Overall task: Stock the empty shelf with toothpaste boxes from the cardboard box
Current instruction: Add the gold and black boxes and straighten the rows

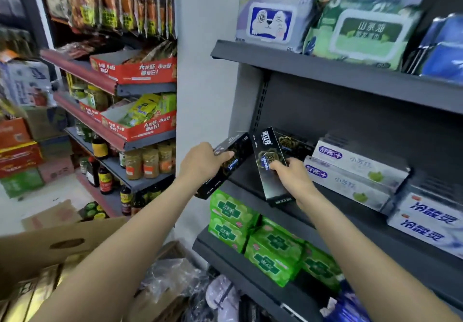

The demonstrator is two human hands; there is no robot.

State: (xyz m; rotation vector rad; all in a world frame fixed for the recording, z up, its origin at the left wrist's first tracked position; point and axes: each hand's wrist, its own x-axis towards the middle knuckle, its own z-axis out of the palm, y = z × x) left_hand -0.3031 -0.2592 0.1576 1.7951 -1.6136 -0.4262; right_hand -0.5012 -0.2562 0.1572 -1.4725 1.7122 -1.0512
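My left hand [203, 162] grips a black toothpaste box [225, 165] just off the left end of the dark grey middle shelf [325, 211]. My right hand [292, 175] grips a second black toothpaste box [271, 168], tilted with its near end resting on the shelf's front edge. Another black box [293, 143] lies behind it on the shelf. White toothpaste boxes [355, 171] are stacked to the right. The open cardboard box [50, 246] sits at the lower left, with gold boxes [32, 294] inside.
Wet-wipe packs [355, 31] fill the shelf above. Green packs [263, 239] sit on the shelf below. White and blue boxes [431, 221] lie at the right. A rack of sauce bottles and jars [140, 161] stands left. Plastic bags [180, 279] lie on the floor.
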